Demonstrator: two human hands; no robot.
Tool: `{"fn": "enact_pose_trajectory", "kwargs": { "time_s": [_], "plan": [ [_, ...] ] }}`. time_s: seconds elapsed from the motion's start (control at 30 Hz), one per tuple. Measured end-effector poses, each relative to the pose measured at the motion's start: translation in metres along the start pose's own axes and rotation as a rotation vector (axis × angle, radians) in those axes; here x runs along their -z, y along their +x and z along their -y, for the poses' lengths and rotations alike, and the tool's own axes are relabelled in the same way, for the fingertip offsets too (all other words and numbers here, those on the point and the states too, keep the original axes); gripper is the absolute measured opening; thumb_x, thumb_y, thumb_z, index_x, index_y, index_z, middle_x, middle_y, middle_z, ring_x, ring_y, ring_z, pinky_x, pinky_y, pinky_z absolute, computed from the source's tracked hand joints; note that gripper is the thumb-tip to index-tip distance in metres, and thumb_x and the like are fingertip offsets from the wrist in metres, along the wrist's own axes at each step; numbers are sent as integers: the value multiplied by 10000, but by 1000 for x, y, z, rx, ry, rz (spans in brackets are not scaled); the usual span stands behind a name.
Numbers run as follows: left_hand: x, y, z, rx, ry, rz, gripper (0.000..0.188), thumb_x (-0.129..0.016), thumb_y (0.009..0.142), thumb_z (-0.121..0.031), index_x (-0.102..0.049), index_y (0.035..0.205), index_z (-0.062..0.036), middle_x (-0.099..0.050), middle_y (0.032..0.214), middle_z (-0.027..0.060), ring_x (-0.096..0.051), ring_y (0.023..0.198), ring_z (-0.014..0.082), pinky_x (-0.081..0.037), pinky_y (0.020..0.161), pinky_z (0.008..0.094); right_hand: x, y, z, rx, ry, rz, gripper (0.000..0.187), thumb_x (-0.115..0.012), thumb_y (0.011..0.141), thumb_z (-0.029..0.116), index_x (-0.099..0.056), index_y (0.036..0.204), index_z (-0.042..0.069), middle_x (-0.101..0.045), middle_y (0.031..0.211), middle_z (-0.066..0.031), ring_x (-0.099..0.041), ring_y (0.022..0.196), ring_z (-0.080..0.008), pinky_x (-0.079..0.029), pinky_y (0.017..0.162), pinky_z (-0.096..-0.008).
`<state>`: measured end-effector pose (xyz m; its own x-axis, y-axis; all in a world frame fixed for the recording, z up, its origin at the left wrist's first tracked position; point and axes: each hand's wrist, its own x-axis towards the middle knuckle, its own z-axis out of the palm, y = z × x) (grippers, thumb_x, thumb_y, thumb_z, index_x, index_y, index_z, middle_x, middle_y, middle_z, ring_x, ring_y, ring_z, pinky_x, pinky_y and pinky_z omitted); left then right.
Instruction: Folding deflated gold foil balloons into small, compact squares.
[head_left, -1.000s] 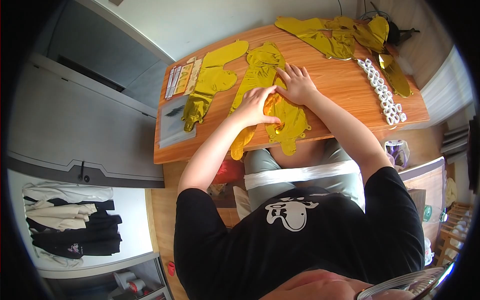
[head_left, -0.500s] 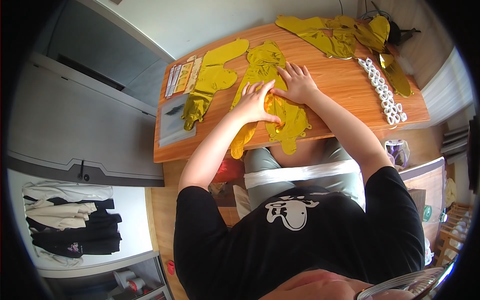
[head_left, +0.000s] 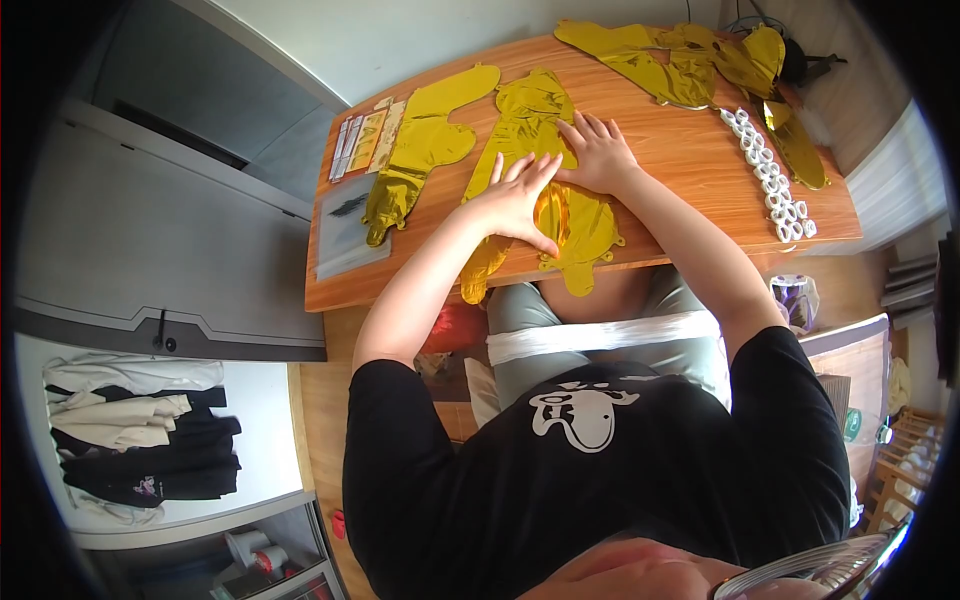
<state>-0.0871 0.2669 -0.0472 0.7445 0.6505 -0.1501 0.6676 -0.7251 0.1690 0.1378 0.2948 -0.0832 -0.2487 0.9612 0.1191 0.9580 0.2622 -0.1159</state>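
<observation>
A flat, uninflated gold foil balloon [head_left: 585, 225] lies across the middle of the wooden table, its lower end at the near edge. My left hand [head_left: 512, 203] rests on its left part with the fingers spread. Higher up on its right side, my right hand [head_left: 598, 158] lies flat, fingers apart, partly on the foil and partly on the wood. The hands nearly meet, and they hide some of the foil beneath them. Creases run through the shiny foil between them. To the left lies another flat gold foil balloon [head_left: 425, 140], touched by neither hand.
More gold foil balloons [head_left: 660, 60] lie at the far right of the wooden table [head_left: 660, 225]. Rows of small white rolls [head_left: 765, 170] line the right side. Printed cards [head_left: 368, 140] and a clear plastic bag [head_left: 345, 245] lie at the left. A grey door [head_left: 170, 220] stands beyond.
My hands stay on the middle balloon, with the left fingers shifting slightly over the foil. The whole view has tilted a little, so the table appears slightly higher.
</observation>
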Motion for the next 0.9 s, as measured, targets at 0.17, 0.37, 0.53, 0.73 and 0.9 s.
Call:
{"fn": "enact_pose_trajectory", "kwargs": {
  "time_s": [0.17,0.37,0.53,0.73,0.9],
  "plan": [
    [-2,2,5,-9,-43,-8,1607,-866,486,-793,11,1671,-155,-154,1718,193,-101,1592,386,45,1256,630,2,-1,2,2,-10,-3,1085,-476,846,865,-248,1653,176,-243,1697,-185,-208,1576,-326,-148,1271,-532],
    [-8,-26,33,-40,-339,-509,1313,-823,704,-704,-147,1662,-111,-268,1682,207,-228,1562,387,-81,1270,585,9,-3,15,11,4,-23,1124,-517,811,891,-285,1635,162,-277,1680,-191,-244,1560,-336,-170,1270,-522],
    [12,-114,-11,725,-327,-677,560,-633,969,-563,-734,1116,-32,-755,1048,169,-725,1032,320,-552,881,433,6,-4,3,-17,-2,-17,1122,-515,813,891,-284,1634,162,-287,1672,-196,-246,1558,-342,-164,1270,-528],
    [-30,-178,-41,1215,-332,-276,679,-600,938,-675,-756,810,-27,-748,742,130,-746,729,263,-567,700,382,7,-2,5,-24,-18,42,1160,-455,815,925,-227,1656,159,-250,1693,-183,-182,1583,-320,-121,1274,-518],
    [-63,-176,-43,1000,-993,-309,624,-617,989,-576,-754,873,21,-768,778,113,-717,631,151,-534,589,269,5,-2,8,-9,-5,3,1144,-482,816,908,-249,1646,157,-268,1684,-186,-211,1572,-330,-132,1273,-521]
  ]
}}
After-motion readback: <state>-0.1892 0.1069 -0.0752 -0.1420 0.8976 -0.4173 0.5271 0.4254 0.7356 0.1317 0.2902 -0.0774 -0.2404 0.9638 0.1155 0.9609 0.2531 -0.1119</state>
